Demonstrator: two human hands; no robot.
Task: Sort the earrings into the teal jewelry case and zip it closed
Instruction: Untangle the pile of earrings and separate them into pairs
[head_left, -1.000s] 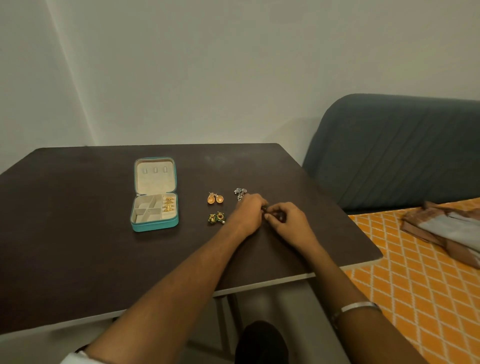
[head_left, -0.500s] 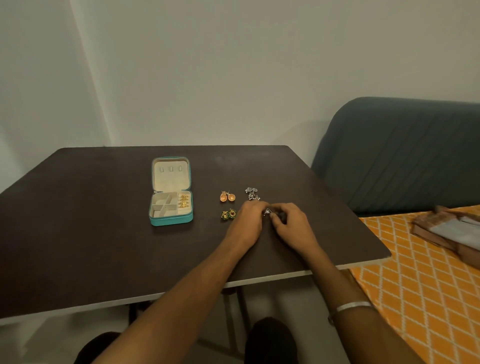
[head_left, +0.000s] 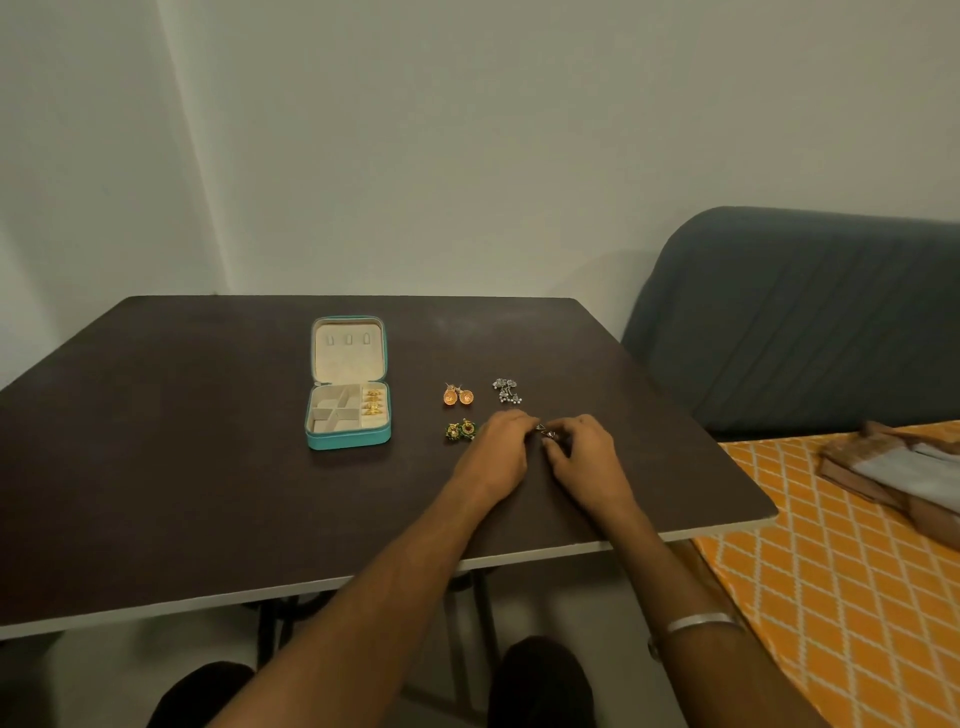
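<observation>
The teal jewelry case (head_left: 347, 439) lies open on the dark table (head_left: 182, 467), lid propped back, with gold earrings (head_left: 372, 402) in its right compartment. To its right lie an orange pair (head_left: 458, 396), a silver dangling pair (head_left: 507, 391) and a green pair (head_left: 460, 430). My left hand (head_left: 496, 452) and my right hand (head_left: 584, 457) meet just right of the green pair. Their fingertips pinch a small dark triangular pair of earrings (head_left: 545, 431) between them, low over the table.
A grey-blue sofa back (head_left: 789, 317) stands right of the table. An orange patterned cloth (head_left: 841, 582) covers the seat, with a folded brown fabric (head_left: 893, 467) on it. The table's near edge (head_left: 311, 587) runs above my knees.
The view has shifted, so the case and earrings sit further right in the frame. Both hands stay together on the small triangular earrings, which now show more clearly between the fingertips.
</observation>
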